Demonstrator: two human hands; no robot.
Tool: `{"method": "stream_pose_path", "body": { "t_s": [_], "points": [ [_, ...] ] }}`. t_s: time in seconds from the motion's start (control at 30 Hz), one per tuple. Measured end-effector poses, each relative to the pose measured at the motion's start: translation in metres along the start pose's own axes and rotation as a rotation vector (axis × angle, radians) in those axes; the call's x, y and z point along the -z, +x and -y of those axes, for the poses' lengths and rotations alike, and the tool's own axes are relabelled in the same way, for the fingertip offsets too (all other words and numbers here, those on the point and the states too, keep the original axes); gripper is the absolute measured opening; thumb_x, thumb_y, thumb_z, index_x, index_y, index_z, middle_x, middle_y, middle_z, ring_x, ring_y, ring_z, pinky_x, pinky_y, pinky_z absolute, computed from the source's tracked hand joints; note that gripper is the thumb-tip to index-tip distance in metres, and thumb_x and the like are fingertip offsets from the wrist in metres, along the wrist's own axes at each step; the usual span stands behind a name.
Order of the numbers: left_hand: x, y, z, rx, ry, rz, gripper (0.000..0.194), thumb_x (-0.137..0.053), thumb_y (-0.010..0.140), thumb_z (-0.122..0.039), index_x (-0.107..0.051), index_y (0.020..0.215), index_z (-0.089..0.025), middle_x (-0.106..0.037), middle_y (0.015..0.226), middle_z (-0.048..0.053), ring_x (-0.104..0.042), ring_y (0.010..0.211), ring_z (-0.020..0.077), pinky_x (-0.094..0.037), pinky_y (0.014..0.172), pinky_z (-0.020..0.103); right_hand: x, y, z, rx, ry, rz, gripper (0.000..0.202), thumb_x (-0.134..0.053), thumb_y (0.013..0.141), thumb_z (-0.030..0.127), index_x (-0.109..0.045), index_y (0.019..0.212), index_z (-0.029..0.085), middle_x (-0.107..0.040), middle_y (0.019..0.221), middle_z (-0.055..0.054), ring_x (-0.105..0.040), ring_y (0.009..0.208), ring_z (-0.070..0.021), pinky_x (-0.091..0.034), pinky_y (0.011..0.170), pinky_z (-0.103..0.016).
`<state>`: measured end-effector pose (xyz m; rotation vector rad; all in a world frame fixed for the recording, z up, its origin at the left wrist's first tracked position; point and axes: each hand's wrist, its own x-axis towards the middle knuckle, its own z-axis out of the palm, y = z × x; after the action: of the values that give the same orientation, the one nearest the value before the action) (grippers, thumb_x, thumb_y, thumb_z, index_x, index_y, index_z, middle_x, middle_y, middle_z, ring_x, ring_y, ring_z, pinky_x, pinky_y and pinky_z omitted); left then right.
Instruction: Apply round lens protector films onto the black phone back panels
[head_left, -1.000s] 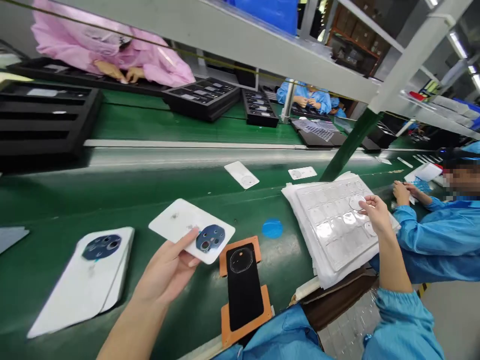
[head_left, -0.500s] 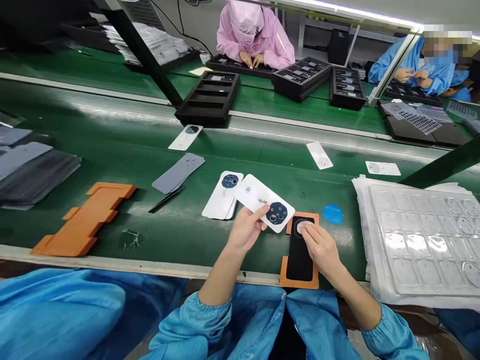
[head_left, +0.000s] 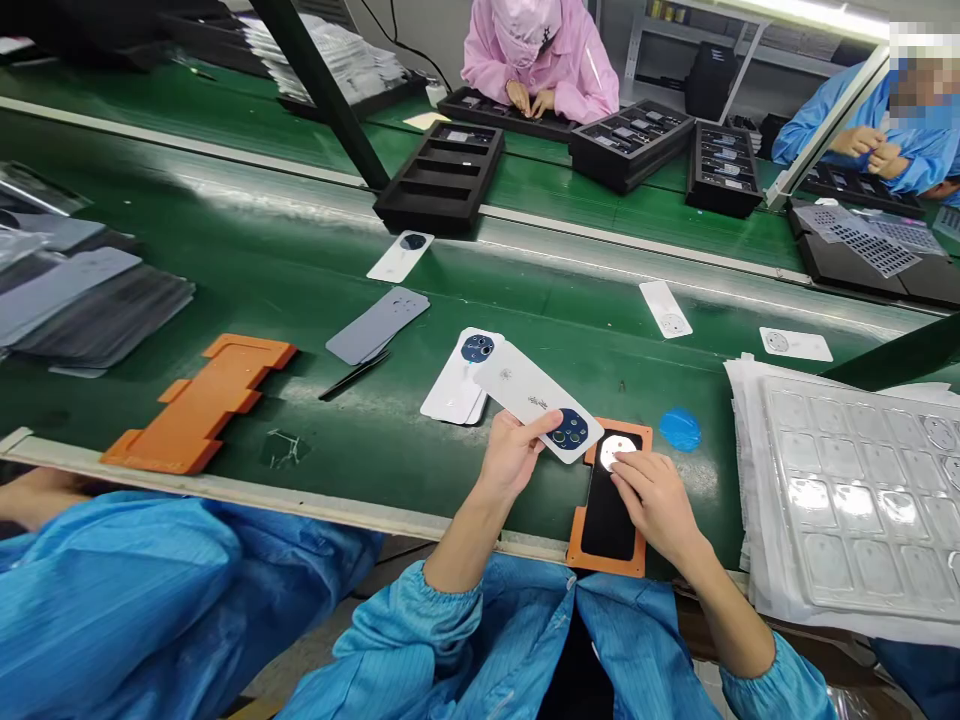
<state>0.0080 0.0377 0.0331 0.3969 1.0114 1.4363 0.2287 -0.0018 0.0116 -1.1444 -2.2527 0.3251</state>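
Observation:
My left hand [head_left: 517, 450] grips a white phone back cover [head_left: 534, 396], its thumb by the dark round camera area. To the right, an orange fixture [head_left: 640, 560] with a black inlay [head_left: 609, 525] lies at the bench's front edge. A white round disc with small holes [head_left: 613, 449] is at the inlay's top end. The closed fingertips of my right hand [head_left: 658, 497] are at the disc's lower edge; whether they pinch or press it is hard to see. More white back covers [head_left: 451, 392] lie stacked beside the held one, partly under it.
Grey sheets [head_left: 379, 325], black tweezers [head_left: 354, 376] and another orange fixture [head_left: 202, 405] lie left. A blue round film [head_left: 680, 430] and a clear blister tray [head_left: 862, 510] are right. Black trays [head_left: 442, 180] stand farther back. A co-worker in pink [head_left: 540, 60] sits opposite; a blue sleeve [head_left: 112, 570] is beside me.
My right fingers have slid down from over the disc to its lower edge, so more of its white face shows. My left hand still holds the cover. The view has shifted slightly.

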Motion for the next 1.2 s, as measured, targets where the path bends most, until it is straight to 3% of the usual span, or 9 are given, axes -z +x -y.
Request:
{"method": "stream_pose_path", "body": {
  "t_s": [0.13,0.23,0.3,0.37,0.43,0.53,0.67,0.97,1.2],
  "points": [
    [-0.010,-0.005,0.018,-0.072,0.049,-0.007,0.039,-0.093,0.052,-0.025,-0.073,0.084,-0.017,-0.075,0.090,0.005,-0.070,0.082,0.0202,-0.058,0.074,0.030,0.018,0.010,0.025,-0.095,0.187,-0.192,0.023,-0.055,0.096,0.017,-0.068,0.112,0.025,-0.075,0.105,-0.006,-0.070,0.097,-0.0215,-0.055,0.086,-0.037],
    [-0.023,-0.013,0.031,-0.125,0.220,-0.010,0.028,-0.088,0.062,-0.038,-0.069,0.070,-0.018,-0.070,0.071,0.003,-0.066,0.065,0.0183,-0.054,0.061,0.030,0.018,0.024,0.042,-0.179,0.177,-0.287,0.018,-0.056,0.095,0.020,-0.068,0.109,0.023,-0.074,0.101,-0.007,-0.070,0.091,-0.0210,-0.056,0.081,-0.035],
    [-0.031,-0.021,0.037,-0.168,0.340,0.032,0.035,-0.080,0.072,-0.050,-0.065,0.062,-0.019,-0.064,0.060,0.003,-0.061,0.055,0.0168,-0.051,0.056,0.030,0.013,0.033,0.046,-0.240,0.128,-0.353,0.015,-0.056,0.095,0.024,-0.068,0.104,0.022,-0.073,0.099,-0.008,-0.069,0.091,-0.0216,-0.055,0.082,-0.035],
    [-0.035,-0.029,0.040,-0.233,0.395,0.088,0.043,-0.070,0.080,-0.060,-0.066,0.063,-0.020,-0.068,0.066,0.005,-0.063,0.062,0.0189,-0.054,0.064,0.032,0.008,0.040,0.045,-0.292,0.107,-0.425,0.012,-0.057,0.095,0.027,-0.068,0.098,0.021,-0.071,0.096,-0.008,-0.067,0.092,-0.0218,-0.055,0.083,-0.036],
    [-0.037,-0.036,0.043,-0.312,0.402,0.127,0.045,-0.064,0.083,-0.063,-0.070,0.070,-0.021,-0.073,0.084,0.007,-0.068,0.082,0.0230,-0.055,0.080,0.034,0.006,0.043,0.043,-0.316,0.114,-0.477,0.011,-0.059,0.094,0.028,-0.068,0.092,0.022,-0.070,0.094,-0.008,-0.067,0.090,-0.0209,-0.055,0.082,-0.035],
    [-0.037,-0.042,0.047,-0.355,0.409,0.186,0.044,-0.059,0.089,-0.061,-0.075,0.082,-0.021,-0.075,0.099,0.008,-0.068,0.100,0.0257,-0.052,0.094,0.036,0.008,0.043,0.042,-0.308,0.140,-0.508,0.011,-0.059,0.094,0.025,-0.068,0.089,0.022,-0.070,0.089,-0.007,-0.067,0.085,-0.0193,-0.055,0.078,-0.033],
    [-0.037,-0.045,0.051,-0.328,0.412,0.230,0.042,-0.058,0.090,-0.058,-0.076,0.106,-0.023,-0.075,0.107,0.006,-0.069,0.101,0.0257,-0.052,0.096,0.036,0.013,0.042,0.045,-0.301,0.182,-0.514,0.012,-0.058,0.094,0.024,-0.068,0.088,0.022,-0.070,0.088,-0.006,-0.067,0.083,-0.0190,-0.055,0.076,-0.033],
    [-0.033,-0.045,0.059,-0.394,0.431,0.236,0.035,-0.059,0.093,-0.050,-0.077,0.109,-0.024,-0.076,0.107,0.006,-0.070,0.103,0.0258,-0.052,0.098,0.036,0.015,0.044,0.047,-0.296,0.225,-0.539,0.012,-0.056,0.092,0.019,-0.068,0.089,0.022,-0.071,0.089,-0.006,-0.067,0.084,-0.0185,-0.055,0.077,-0.033],
    [-0.034,-0.050,0.059,-0.623,0.533,0.378,0.038,-0.054,0.098,-0.039,-0.067,0.129,-0.021,-0.067,0.131,0.008,-0.063,0.120,0.0253,-0.049,0.106,0.039,0.008,0.046,0.047,-0.303,0.167,-0.577,0.011,-0.055,0.091,0.020,-0.063,0.083,0.020,-0.067,0.083,-0.004,-0.064,0.080,-0.0172,-0.051,0.074,-0.031]
  ]
}}
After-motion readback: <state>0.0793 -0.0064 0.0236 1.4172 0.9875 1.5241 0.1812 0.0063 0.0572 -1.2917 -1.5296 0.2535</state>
